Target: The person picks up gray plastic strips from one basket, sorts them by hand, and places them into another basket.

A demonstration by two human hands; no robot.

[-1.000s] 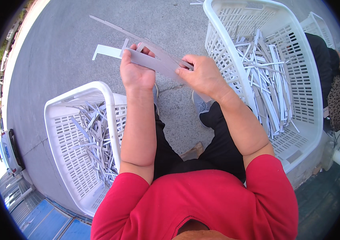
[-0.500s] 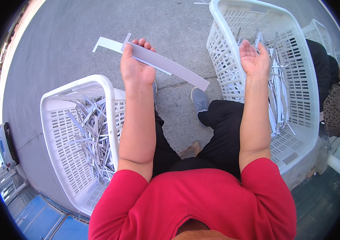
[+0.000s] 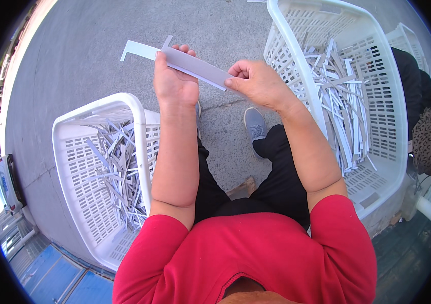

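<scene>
My left hand is closed on a grey strip and a white strip that overlap, the white one underneath and jutting out to the left. Each has a short tab bent off at its left end. Thumb and fingers of my right hand pinch the grey strip at its right end, hiding the tip. To my left stands a white slatted basket holding a heap of narrow strips. On my right, a larger white basket holds more grey and white strips.
Grey concrete ground lies ahead of me. My shoe is between the two baskets. Beyond the right basket are a dark cloth and a leopard-patterned item. A parked vehicle is at the far left.
My right hand has come from over the right basket, where it was open, to the grey strip and taken its right end. My left hand has barely moved.
</scene>
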